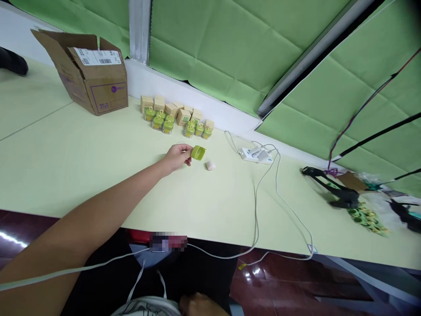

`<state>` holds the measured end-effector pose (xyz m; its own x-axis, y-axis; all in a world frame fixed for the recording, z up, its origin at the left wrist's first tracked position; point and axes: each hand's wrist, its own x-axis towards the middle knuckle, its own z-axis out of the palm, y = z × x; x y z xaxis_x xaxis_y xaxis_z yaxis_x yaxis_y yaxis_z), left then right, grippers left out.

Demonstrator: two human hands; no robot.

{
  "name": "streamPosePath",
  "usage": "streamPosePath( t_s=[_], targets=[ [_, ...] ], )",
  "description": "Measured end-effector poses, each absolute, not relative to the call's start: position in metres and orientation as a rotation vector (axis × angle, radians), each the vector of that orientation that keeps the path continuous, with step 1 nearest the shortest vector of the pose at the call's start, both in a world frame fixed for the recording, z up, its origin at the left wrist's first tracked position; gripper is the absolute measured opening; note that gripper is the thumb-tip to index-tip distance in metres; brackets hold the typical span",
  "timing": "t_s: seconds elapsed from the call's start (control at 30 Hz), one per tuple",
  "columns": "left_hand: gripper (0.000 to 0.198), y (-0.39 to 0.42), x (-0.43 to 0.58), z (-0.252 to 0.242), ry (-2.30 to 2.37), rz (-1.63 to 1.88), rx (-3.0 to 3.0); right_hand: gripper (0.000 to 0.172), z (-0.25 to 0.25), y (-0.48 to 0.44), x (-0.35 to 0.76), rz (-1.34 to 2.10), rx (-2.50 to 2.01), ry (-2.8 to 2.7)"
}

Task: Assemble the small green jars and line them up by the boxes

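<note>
My left hand reaches out over the table, its thumb and fingers closed on the edge of a small green square lid. The lid is tilted so that its hollow side shows. Just to the right of it, a small pale pink rounded object lies on the table, apart from the hand; its kind is unclear. Behind stand several clear little jars with green looped lids, in two groups. At the bottom edge, my right hand rests low by my lap, partly cut off, with its fingers hidden.
Small brown cartons line the wall behind the jars. An open cardboard box stands at the back left. A white power strip trails cables across the table to its front edge. Black straps and green-yellow pieces lie at right.
</note>
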<state>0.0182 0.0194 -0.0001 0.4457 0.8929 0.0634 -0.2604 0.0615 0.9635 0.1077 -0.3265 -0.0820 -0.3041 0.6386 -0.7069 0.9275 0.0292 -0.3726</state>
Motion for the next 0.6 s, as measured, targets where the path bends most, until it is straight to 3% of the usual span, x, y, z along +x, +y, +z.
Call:
streamPosePath(
  t_s=[0.07,0.2,0.47,0.6],
  targets=[
    [0.025,0.020,0.018,-0.002,0.689,0.978,1.212,0.026,-0.102,-0.337,0.121,-1.327,1.668,1.788],
    [0.022,0.021,0.019,-0.005,0.711,0.983,1.244,0.025,-0.116,-0.346,0.132,-1.413,1.613,1.768],
    [0.016,0.019,0.020,-0.006,0.781,0.969,1.286,0.028,-0.123,-0.325,0.098,-0.734,1.524,2.003],
    [0.014,0.019,0.019,-0.005,0.811,0.951,1.288,0.014,-0.064,-0.305,0.088,-0.661,1.337,2.048]
  ],
)
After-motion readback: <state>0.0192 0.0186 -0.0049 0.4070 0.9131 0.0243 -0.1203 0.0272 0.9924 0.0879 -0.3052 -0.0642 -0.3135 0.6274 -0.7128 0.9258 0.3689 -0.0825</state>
